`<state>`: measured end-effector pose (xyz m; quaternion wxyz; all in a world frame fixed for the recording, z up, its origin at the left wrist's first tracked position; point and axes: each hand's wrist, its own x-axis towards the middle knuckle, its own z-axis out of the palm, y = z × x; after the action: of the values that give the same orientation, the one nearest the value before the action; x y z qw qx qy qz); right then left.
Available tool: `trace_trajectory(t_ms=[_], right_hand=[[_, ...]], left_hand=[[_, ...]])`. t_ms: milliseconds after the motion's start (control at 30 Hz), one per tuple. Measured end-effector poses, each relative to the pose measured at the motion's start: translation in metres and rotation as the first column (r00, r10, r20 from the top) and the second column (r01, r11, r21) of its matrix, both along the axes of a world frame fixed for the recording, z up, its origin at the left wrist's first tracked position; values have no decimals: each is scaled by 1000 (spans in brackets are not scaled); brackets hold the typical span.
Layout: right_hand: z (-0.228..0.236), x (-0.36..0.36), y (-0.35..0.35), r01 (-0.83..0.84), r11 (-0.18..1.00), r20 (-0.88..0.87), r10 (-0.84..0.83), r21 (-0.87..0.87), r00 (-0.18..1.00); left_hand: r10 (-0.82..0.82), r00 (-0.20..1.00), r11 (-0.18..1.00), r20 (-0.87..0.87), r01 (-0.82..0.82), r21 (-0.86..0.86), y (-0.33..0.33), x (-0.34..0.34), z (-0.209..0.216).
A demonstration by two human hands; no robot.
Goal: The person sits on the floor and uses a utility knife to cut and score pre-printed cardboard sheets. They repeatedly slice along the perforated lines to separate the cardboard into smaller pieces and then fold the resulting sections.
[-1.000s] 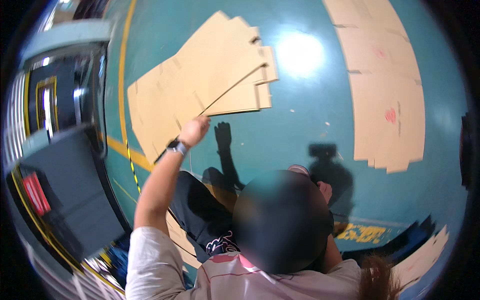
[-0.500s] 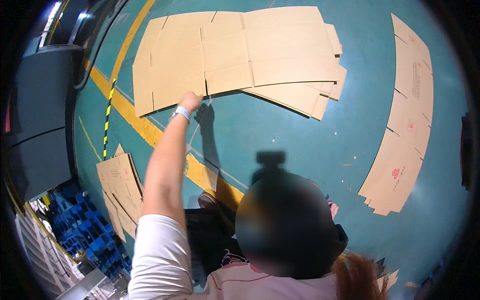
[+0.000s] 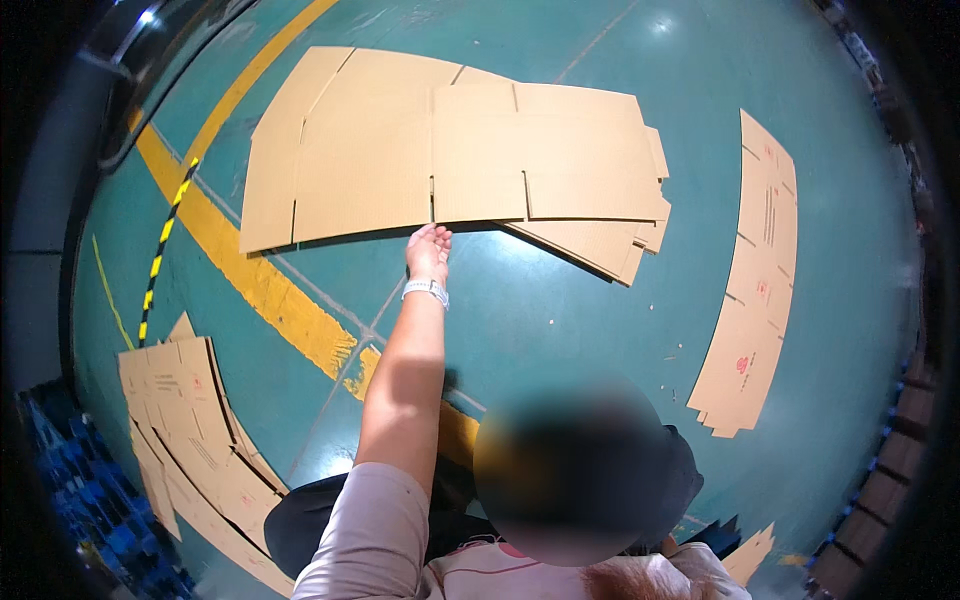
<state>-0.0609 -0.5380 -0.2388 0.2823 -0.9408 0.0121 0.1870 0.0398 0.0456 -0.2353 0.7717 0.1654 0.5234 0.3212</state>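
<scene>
Several flat sheets of brown cardboard (image 3: 360, 150), cut with slots and flaps, lie overlapping on the green floor in front of me. My left hand (image 3: 430, 248), a light watch at its wrist, is at their near edge by a slot. Its fingers are curled together at the edge of the large sheet, palm partly turned up. A strip of dark shadow runs under that edge. Beneath the sheets on the right, another cardboard piece (image 3: 585, 248) sticks out at an angle. My right hand does not show.
A long printed cardboard sheet (image 3: 760, 290) lies to the right. At the lower left are more printed cardboard sheets (image 3: 180, 400) beside blue pallets (image 3: 80, 490). Yellow floor lines (image 3: 240, 250) and a black-and-yellow strip (image 3: 165, 250) run along the left.
The view has shifted. My left hand has moved right along the sheet's near edge to the slot and turned its palm more upward. The sheets sit lower in the view.
</scene>
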Motion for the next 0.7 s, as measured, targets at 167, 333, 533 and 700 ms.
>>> trace_trajectory(t_ms=[167,333,533,700], right_hand=[[14,3,-13,54,998,-73,-55,-10,996],[28,39,-48,191,980,-77,-195,-60,978],[14,73,-63,307,951,-61,-309,-41,949],[-2,139,-36,259,961,46,-264,95,963]], left_hand=[[-125,992,985,17,126,-119,11,-24,-2],[-80,995,994,65,84,-66,27,-19,11],[-44,999,999,-32,45,3,36,-13,5],[-311,949,950,-43,312,9,2,-45,-5]])
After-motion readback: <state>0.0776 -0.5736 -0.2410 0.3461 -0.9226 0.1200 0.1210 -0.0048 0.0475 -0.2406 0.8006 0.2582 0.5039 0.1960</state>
